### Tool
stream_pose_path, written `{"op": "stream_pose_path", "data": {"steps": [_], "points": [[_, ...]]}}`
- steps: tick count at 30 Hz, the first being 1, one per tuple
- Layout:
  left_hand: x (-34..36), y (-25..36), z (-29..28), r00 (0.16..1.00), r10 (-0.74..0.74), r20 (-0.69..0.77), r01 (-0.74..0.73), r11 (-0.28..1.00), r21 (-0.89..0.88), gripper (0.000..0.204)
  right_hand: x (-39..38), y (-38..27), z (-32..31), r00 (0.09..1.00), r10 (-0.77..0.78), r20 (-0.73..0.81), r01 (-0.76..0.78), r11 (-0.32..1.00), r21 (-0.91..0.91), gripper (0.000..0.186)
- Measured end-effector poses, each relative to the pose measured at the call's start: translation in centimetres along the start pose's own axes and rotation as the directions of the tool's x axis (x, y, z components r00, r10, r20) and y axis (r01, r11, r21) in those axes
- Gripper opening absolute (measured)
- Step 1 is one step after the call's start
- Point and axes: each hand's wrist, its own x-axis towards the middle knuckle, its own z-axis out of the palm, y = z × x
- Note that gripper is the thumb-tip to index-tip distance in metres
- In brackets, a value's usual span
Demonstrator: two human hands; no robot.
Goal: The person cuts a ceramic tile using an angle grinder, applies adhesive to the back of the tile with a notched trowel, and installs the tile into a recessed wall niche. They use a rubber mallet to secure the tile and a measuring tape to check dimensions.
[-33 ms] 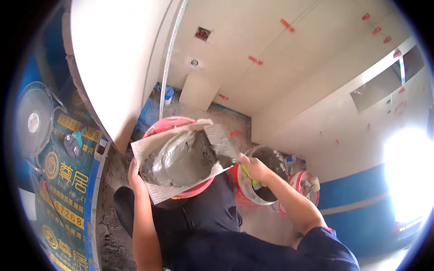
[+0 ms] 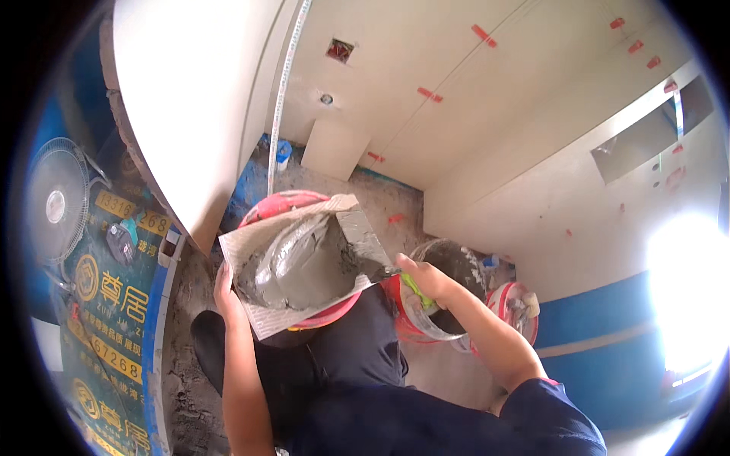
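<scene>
My left hand (image 2: 228,292) grips the left edge of a square tile (image 2: 258,323), tilted over a red bucket (image 2: 285,201) and coated with wet grey mortar (image 2: 304,266). My right hand (image 2: 426,277) is closed on the green-handled trowel (image 2: 361,239), whose mortar-smeared blade lies at the tile's right side. Just behind my right hand stands a red-rimmed bucket with dark grey contents (image 2: 452,270), and another red and white bucket (image 2: 513,319) is beside it.
A large white board (image 2: 175,99) rises at left, near a measuring staff (image 2: 285,83). A fan (image 2: 57,205) and cordless tool (image 2: 122,239) are at far left. Walls with red clips (image 2: 430,95) surround the floor ahead; a small loose panel (image 2: 331,148) leans there.
The tile and the trowel blade have shifted very slightly upward, with both hands keeping their holds.
</scene>
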Motion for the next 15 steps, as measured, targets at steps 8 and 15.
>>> {"op": "stream_pose_path", "data": {"steps": [8, 15], "points": [[-1.2, -0.5, 0.3, 0.998, -0.035, -0.057, 0.036, 0.999, 0.003, 0.047, 5.4, 5.0, -2.1, 0.794, -0.369, -0.483, 0.065, 0.842, -0.536, 0.055], [-8.8, 0.4, -2.8, 0.974, -0.217, 0.061, 0.193, 0.943, 0.272, 0.047, -1.0, 9.4, 0.5, 0.936, -0.293, -0.193, 0.3, 0.954, 0.006, 0.051]]}}
